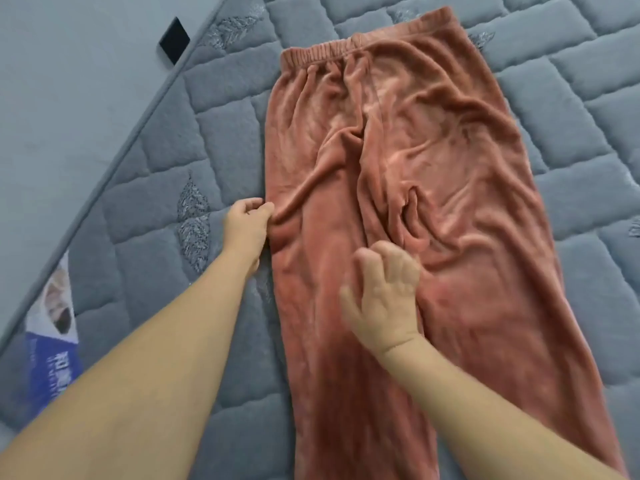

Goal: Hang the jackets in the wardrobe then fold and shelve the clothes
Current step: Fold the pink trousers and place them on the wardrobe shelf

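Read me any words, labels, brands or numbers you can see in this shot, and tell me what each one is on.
Blue and white label at the mattress edge: some pale characters on its blue part, too blurred to read.
Black patch beside the mattress: no text visible.
Pink fleece trousers: no label or print visible.
Nothing in this view can be quoted.

This is a bedroom in a home. A grey quilted mattress (214, 140) with stitched leaf motifs fills most of the view, its piped edge running diagonally along the left, where a printed label (52, 341) sits on its side. Soft pink fleece trousers (398, 202) lie spread flat on it. Beyond the left edge runs plain grey floor (69, 98).
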Demonstrator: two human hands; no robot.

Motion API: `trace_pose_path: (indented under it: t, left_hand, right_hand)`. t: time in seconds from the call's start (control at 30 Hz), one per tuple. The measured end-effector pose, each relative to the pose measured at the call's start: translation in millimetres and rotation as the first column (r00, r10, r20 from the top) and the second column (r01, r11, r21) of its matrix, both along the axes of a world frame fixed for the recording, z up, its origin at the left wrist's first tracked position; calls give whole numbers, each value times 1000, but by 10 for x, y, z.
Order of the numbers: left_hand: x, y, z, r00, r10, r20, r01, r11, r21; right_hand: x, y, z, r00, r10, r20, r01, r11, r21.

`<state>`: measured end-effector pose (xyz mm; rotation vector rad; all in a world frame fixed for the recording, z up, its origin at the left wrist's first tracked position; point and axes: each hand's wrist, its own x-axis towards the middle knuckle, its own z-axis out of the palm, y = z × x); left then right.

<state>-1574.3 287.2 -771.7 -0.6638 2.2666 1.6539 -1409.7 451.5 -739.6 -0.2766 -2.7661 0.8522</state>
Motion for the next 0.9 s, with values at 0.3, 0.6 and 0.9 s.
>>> trace_pose_path:
  t: [0.3,0.6,0.9]
  left_hand:
    - [6,312,878,903,-388,183,409,908,-93]
    - [444,2529,1611,835,-544,-79,536,837,-107]
    - [2337,2737,580,627,-727,282,727,414,-548]
  right_hand:
    - [639,-866,172,687,11,726,44,997,-57]
    - [1383,1494,611,664,-282,692,709,529,-465]
    - [2924,1471,281,479,263,838,773,326,-544]
